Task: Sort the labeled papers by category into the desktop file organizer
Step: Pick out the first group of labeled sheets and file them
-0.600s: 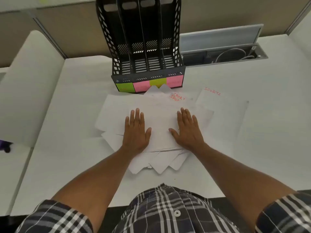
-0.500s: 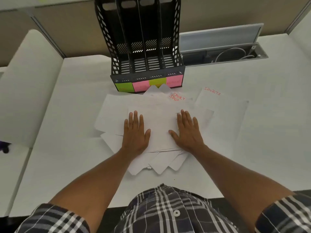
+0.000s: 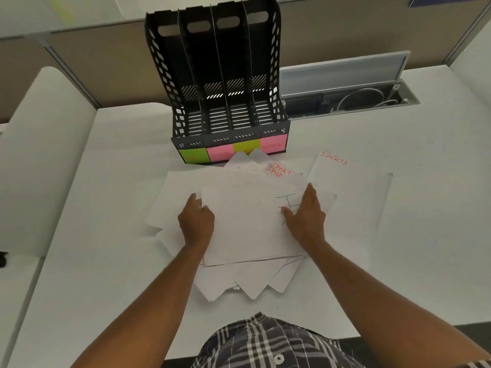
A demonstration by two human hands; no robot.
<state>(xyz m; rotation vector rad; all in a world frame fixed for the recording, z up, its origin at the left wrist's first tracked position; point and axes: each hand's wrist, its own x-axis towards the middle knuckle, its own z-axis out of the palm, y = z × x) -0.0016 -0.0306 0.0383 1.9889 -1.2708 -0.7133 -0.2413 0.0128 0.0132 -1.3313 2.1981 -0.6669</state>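
Observation:
A loose pile of white papers (image 3: 239, 277) lies fanned out on the desk in front of me. My left hand (image 3: 196, 221) curls around the left edge of the top sheet (image 3: 244, 221), and my right hand (image 3: 305, 219) holds its right edge, thumb on top beside some green pen lines. Behind the pile stands the black four-slot file organizer (image 3: 220, 102), all slots empty, with green and pink sticky labels (image 3: 220, 152) along its front. Red "SPORT" writing shows on sheets at the pile's far edge, and a separate sheet marked "SPORTS" (image 3: 345, 187) lies to the right.
An open cable tray (image 3: 350, 99) with wires and a raised grey lid sits in the desk behind and right of the organizer. A beige partition wall (image 3: 93, 62) runs along the back. A second desk surface (image 3: 39, 128) adjoins on the left.
Both hands lay flat on the pile before. They have now slid apart to the sides of the top sheet and closed on its edges, uncovering green pen marks.

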